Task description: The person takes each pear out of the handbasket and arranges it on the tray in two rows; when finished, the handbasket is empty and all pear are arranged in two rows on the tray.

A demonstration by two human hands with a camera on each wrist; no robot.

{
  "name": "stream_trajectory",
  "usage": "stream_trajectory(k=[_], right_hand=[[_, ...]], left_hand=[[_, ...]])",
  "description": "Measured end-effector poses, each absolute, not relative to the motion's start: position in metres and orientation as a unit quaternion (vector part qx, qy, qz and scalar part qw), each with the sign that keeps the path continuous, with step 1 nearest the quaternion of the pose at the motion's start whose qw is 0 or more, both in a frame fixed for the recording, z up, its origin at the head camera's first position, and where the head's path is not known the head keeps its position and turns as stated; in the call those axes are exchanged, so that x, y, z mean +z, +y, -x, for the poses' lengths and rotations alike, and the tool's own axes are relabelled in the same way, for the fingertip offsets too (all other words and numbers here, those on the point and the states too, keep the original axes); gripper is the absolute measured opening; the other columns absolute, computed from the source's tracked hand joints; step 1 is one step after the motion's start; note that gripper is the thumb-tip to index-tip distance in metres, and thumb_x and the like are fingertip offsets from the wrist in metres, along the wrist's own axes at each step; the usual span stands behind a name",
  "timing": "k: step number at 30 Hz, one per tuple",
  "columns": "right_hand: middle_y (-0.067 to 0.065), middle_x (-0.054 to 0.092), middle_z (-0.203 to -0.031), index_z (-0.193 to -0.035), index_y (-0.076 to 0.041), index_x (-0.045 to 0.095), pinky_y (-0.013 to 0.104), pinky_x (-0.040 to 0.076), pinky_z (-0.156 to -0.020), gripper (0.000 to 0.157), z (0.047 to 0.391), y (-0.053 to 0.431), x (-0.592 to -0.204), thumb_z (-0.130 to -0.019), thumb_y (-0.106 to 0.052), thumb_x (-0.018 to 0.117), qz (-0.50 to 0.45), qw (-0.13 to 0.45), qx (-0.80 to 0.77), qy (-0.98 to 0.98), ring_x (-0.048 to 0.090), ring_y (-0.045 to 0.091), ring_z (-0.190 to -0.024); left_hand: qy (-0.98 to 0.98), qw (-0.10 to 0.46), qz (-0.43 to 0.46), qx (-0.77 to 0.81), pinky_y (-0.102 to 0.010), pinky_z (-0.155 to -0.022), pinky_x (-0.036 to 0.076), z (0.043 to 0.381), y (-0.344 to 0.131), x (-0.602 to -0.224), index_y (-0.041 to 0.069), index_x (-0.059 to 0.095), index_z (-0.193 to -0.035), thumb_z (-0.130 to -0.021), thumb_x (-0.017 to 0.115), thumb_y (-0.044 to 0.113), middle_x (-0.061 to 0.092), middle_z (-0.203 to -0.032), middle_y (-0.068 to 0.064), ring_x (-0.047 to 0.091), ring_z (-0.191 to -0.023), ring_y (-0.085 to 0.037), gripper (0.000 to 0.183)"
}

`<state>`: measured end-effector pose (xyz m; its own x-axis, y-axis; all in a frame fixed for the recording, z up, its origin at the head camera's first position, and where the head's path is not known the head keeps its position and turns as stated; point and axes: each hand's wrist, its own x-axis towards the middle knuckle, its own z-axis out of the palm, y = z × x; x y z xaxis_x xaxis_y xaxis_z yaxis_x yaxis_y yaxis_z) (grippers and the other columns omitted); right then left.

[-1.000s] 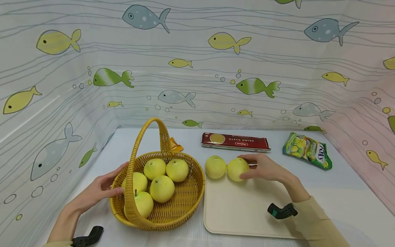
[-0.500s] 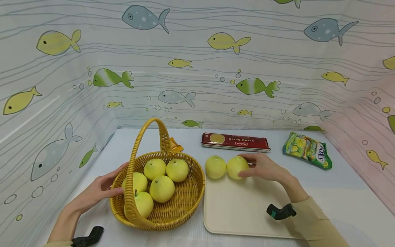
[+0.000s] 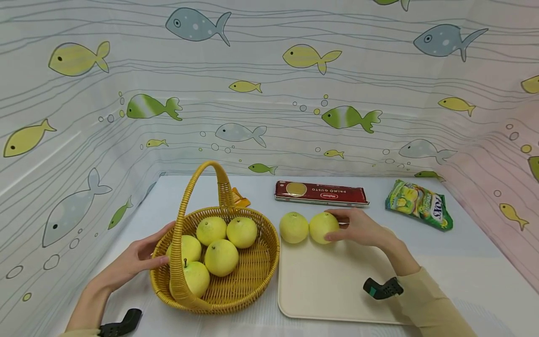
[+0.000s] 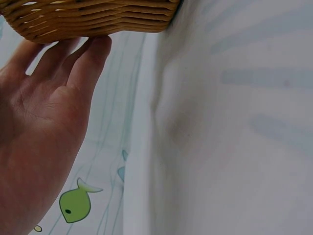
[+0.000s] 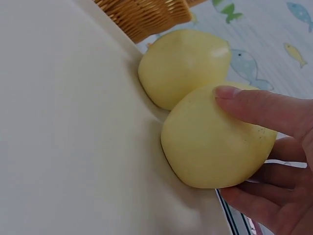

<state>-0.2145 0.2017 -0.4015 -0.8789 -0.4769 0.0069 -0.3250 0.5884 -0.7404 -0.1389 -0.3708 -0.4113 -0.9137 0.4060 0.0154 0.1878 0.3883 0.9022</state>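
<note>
A round yellow pear (image 3: 324,228) sits at the tray's far edge, and my right hand (image 3: 358,228) grips it from the right. In the right wrist view the thumb lies over the pear (image 5: 215,139) and the other fingers go round its far side. Another pear (image 3: 294,228) touches it on the left. To the left stands a yellow wicker basket (image 3: 252,285) with an arched handle and several pears (image 3: 221,258) inside. My left hand (image 3: 130,260) rests against the basket's left side, thumb at the rim. From the left wrist, its extended fingertips touch the wicker (image 4: 98,22).
A cream tray (image 3: 328,285) lies right of the basket. Behind it is a red Primo Gusto pack (image 3: 322,194). A green Fox's candy bag (image 3: 419,204) lies at the back right, and an orange packet (image 3: 240,199) is partly hidden behind the basket. Fish-patterned walls surround the table.
The gripped pear has shifted slightly back, away from me, together with my right hand. My left hand and the basket stay in place.
</note>
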Motion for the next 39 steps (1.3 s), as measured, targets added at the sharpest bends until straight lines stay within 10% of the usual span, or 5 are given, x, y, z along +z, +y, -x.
stream_trajectory(k=[39], right_hand=[[0.018, 0.062, -0.135, -0.136, -0.005, 0.06, 0.045, 0.045, -0.107, 0.064, 0.215, 0.204, -0.391, -0.083, -0.031, 0.083, 0.231, 0.046, -0.454, 0.859, 0.057, 0.036, -0.129]], left_hand=[[0.824, 0.111, -0.177, 0.526, -0.008, -0.103, 0.035, 0.138, -0.37, -0.41, 0.025, 0.024, -0.16, -0.098, 0.06, 0.004, 0.022, -0.166, 0.01, 0.03, -0.138, 0.016, 0.075]])
